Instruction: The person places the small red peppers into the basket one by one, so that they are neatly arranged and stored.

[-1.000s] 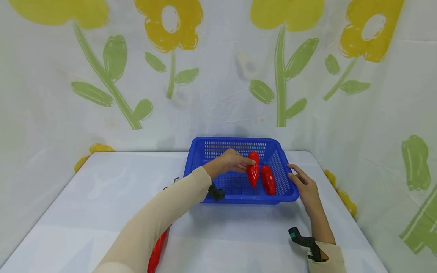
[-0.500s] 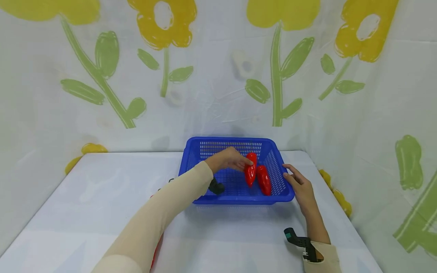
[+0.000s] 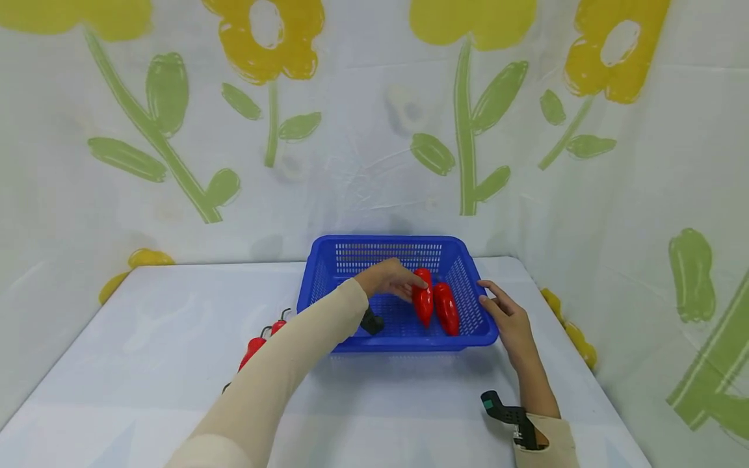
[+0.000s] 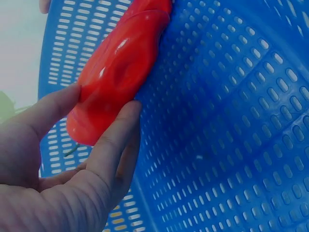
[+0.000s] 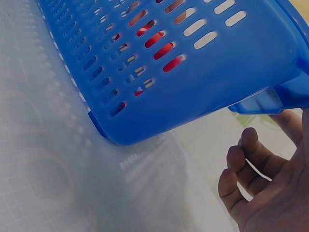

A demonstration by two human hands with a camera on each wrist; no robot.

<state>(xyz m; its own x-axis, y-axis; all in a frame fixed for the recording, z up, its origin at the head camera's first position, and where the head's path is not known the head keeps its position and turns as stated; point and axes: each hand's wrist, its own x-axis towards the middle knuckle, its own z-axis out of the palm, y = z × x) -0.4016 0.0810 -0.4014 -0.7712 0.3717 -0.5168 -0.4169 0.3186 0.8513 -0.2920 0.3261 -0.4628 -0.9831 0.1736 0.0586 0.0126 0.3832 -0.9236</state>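
Inside the blue basket [image 3: 404, 343], my left hand [image 3: 389, 278] pinches a red pepper [image 3: 423, 305] between thumb and fingers. In the left wrist view that pepper [image 4: 116, 72] lies between the thumb and fingers of the left hand [image 4: 82, 179], with a green stem at its lower end. Another red pepper [image 3: 447, 309] lies just to its right in the basket. My right hand [image 3: 513, 324] holds the basket's right rim with thumb and index finger. In the right wrist view, the other fingers of the right hand [image 5: 270, 179] are loosely bent below the rim.
More red peppers [image 3: 253, 349] with dark stems lie on the white table [image 3: 158, 338] left of the basket, partly hidden by the left sleeve [image 3: 281, 364]. A flower-patterned curtain [image 3: 363, 130] hangs behind the table.
The pinched pepper has lowered slightly beside the other one in the basket. The view has shifted, bringing more of the peppers on the table out from behind the left sleeve.
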